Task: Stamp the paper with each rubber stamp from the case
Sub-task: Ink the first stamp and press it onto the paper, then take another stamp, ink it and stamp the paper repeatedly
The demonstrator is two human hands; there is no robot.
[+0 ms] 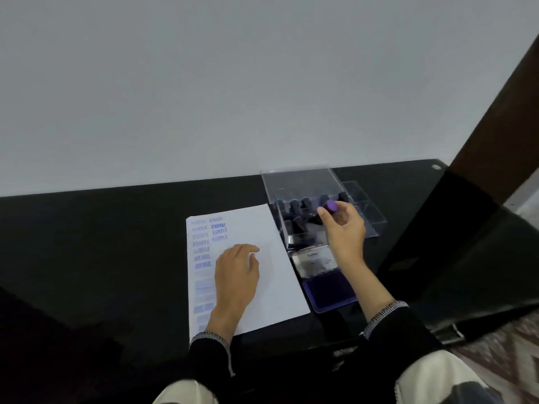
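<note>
Surface: a black table set against a plain pale wall; the things sit toward its far right part, near the far edge.
Paper: a white sheet lies near the middle of the table, its long axis running from the near edge toward the wall; blue imprints fill its left column, the right part is blank.
Case: a clear plastic case with its lid raised stands just beyond the sheet's far right corner, dark stamps upright inside.
Ink pad: an open pad lies between the case and the near edge, touching or just beside the sheet's right side.
Right hand: the right hand is over the case, its fingers and thumb pinching a purple-topped stamp.
Stamp's lie: it appears tilted, purple end toward the wall; whether it is clear of the case cannot be told.
Left hand: the left hand rests on the sheet, fingers loosely curved, gripping nothing.
Key relation: the pad lies nearward of the held stamp, under the right forearm; the blank paper lies to its left.
Judgement: the right hand is the nearer one for inking.
</note>
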